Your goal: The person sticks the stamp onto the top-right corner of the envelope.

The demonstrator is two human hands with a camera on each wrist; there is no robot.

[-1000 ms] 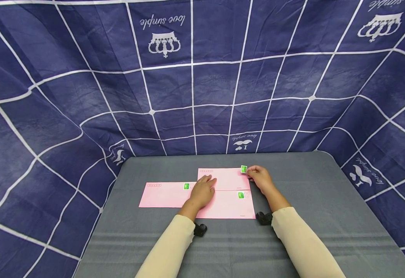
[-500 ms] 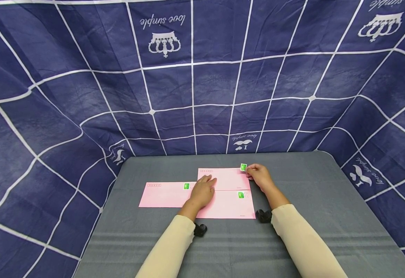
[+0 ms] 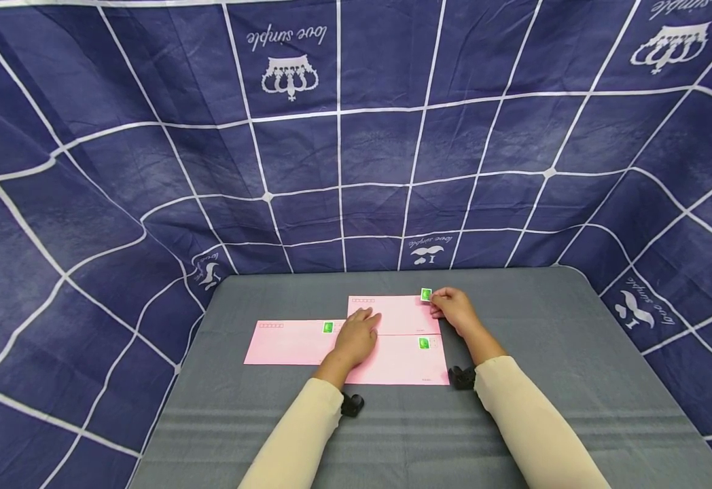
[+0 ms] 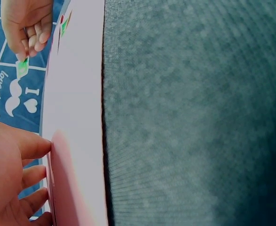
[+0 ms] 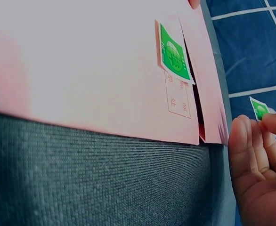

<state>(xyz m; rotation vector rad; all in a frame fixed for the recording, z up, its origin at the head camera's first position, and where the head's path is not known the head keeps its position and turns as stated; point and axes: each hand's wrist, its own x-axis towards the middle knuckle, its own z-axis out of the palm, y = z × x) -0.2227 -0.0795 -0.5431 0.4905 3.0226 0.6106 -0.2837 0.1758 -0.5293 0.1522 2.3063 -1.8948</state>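
Three pink envelopes lie on the grey table. My left hand (image 3: 357,339), fingers spread, rests on the left part of the far envelope (image 3: 399,314) and overlaps the near envelope (image 3: 393,363). With thumb and finger my right hand (image 3: 456,311) pinches a green postage stamp (image 3: 426,295) at the far envelope's top right corner. The right wrist view shows this stamp (image 5: 259,109) held up on its edge; whether it touches the paper I cannot tell. A second stamp (image 3: 424,343) sits on the near envelope, its edges partly lifted. Another stamp (image 3: 328,327) is on the left envelope (image 3: 291,343).
The grey cloth-covered table (image 3: 515,326) extends around the envelopes. A blue curtain (image 3: 368,149) with white lines closes off the back and both sides. Black wrist mounts sit at both sleeves, the right one (image 3: 462,377) beside the near envelope's edge.
My right hand has shifted slightly to the left and away from me with its stamp, over the far envelope's corner. My left hand and the envelopes have stayed put.
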